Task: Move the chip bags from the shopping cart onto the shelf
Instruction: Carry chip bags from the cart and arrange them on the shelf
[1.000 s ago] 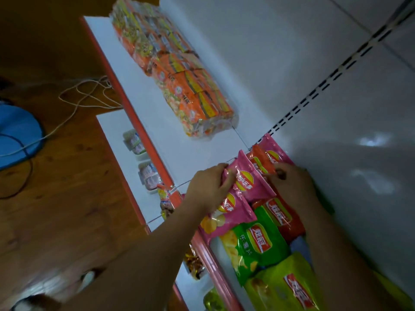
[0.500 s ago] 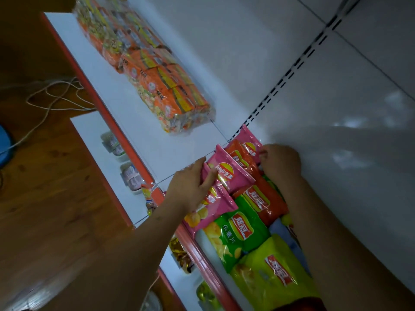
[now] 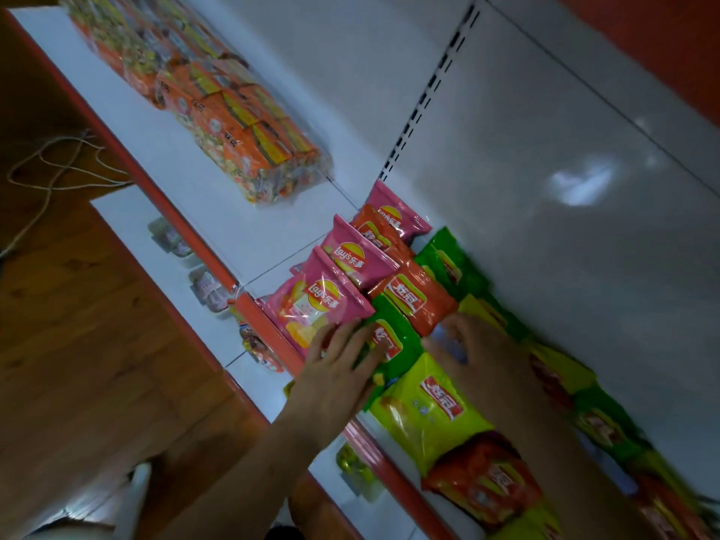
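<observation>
Shelf already carries most of what can be seen: chip bags run in a crowded, overlapping row from the upright slotted post twd the lower right. Far end has pink bags and orange-red bags leaning on each other; behind them, vs the back panel, a dark green bag and more green/yellow ones. Nearer the camera lie a lime bag and a red bag, w/ further bags blurred at the frame edge.

Left hand lies flat, fingers straight and spread, pressing on a green bag at the shelf's front edge, fingertips touching the nearest pink bag too. Right hand is just beside it, deeper in the row; its fingers look loosely bent over the bags, but blur hides whether it pinches anything, so can't tell.

Judgement: stocking looks well advanced and this step is tidying/seating bags, not carrying one in. Cart isn't in view, so no way to say how many bags are left to bring. Bare shelf remains left of the pink bags, before the wrapped multipack, so room for more if there are any.
</observation>
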Available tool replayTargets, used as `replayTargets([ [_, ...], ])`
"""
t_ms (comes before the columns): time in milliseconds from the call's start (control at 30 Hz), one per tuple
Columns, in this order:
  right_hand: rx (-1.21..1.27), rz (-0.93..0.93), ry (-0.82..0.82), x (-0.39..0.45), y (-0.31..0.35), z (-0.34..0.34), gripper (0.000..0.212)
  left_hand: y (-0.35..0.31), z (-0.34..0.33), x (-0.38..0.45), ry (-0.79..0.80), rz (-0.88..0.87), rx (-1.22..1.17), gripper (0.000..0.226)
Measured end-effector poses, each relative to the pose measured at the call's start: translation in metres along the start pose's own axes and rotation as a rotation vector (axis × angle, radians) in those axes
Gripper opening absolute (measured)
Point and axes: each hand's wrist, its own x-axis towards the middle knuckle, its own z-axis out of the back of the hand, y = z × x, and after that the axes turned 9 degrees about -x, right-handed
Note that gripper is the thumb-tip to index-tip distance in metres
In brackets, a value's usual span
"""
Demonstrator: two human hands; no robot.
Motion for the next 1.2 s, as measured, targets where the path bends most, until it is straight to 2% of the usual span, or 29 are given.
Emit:
replayTargets([
  [67,-0.090,0.002,0.108,-0.030,-0.006,-0.013,0.059,-0.006,-0.003,0.003,0.010,0.067,0.035,0.052],
  [133,-0.103,-0.001,0.150,-0.044,-0.017,-0.024,0.063,-0.013,-0.004,0.007,0.040,0.133,0.036,0.062],
  [200,-0.032,-0.019,0.074,-0.042,-0.022,-0.025,0.056,-0.016,-0.004,0.006,0.041,0.211,-0.018,0.068],
  [300,-0.050,0.004,-0.074,-0.031,-0.022,-0.027,0.050,-0.021,-0.005,-0.001,0.045,0.316,-0.090,0.075],
  [400,0.023,-0.033,-0.099,-0.019,-0.017,-0.026,0.048,-0.026,-0.012,-0.009,0.064,0.340,-0.090,0.092],
  [467,0.120,-0.069,-0.124,-0.001,-0.011,-0.024,0.039,-0.026,-0.015,-0.008,0.032,0.351,-0.085,0.097],
  [567,0.234,-0.148,-0.056,0.032,0.001,-0.017,0.033,-0.024,-0.023,-0.004,-0.025,0.349,-0.097,0.092],
  [633,0.239,-0.119,-0.026,0.039,0.007,-0.015,0.024,-0.024,-0.028,0.001,-0.049,0.371,-0.102,0.087],
  [700,0.202,-0.107,-0.057,0.030,0.006,-0.012,0.016,-0.026,-0.028,0.005,-0.072,0.415,-0.147,0.079],
  [767,0.099,-0.158,-0.114,0.013,-0.008,-0.009,0.018,-0.034,-0.025,0.003,-0.142,0.444,-0.204,0.062],
  [833,0.036,-0.225,-0.077,-0.006,-0.026,-0.008,0.021,-0.052,-0.019,-0.006,-0.242,0.403,-0.275,0.048],
  [867,0.038,-0.238,-0.026,-0.013,-0.032,-0.009,0.022,-0.062,-0.017,-0.012,-0.253,0.358,-0.328,0.049],
  [933,0.101,-0.233,0.127,-0.019,-0.037,-0.012,0.026,-0.082,-0.018,-0.021,-0.147,0.321,-0.424,0.066],
  [1000,0.176,-0.216,0.237,-0.018,-0.037,-0.016,0.028,-0.093,-0.025,-0.024,-0.011,0.379,-0.433,0.091],
  [1067,0.188,-0.159,0.225,-0.019,-0.037,-0.016,0.010,-0.096,-0.033,-0.023,0.086,0.432,-0.397,0.105],
  [1100,0.190,-0.134,0.195,-0.021,-0.039,-0.015,0.007,-0.096,-0.035,-0.023,0.103,0.443,-0.387,0.108],
  [1167,0.166,-0.114,0.123,-0.026,-0.048,-0.014,0.006,-0.097,-0.038,-0.024,0.092,0.456,-0.383,0.106],
  [1200,0.137,-0.129,0.087,-0.027,-0.052,-0.014,0.016,-0.097,-0.039,-0.024,0.066,0.461,-0.382,0.104],
])
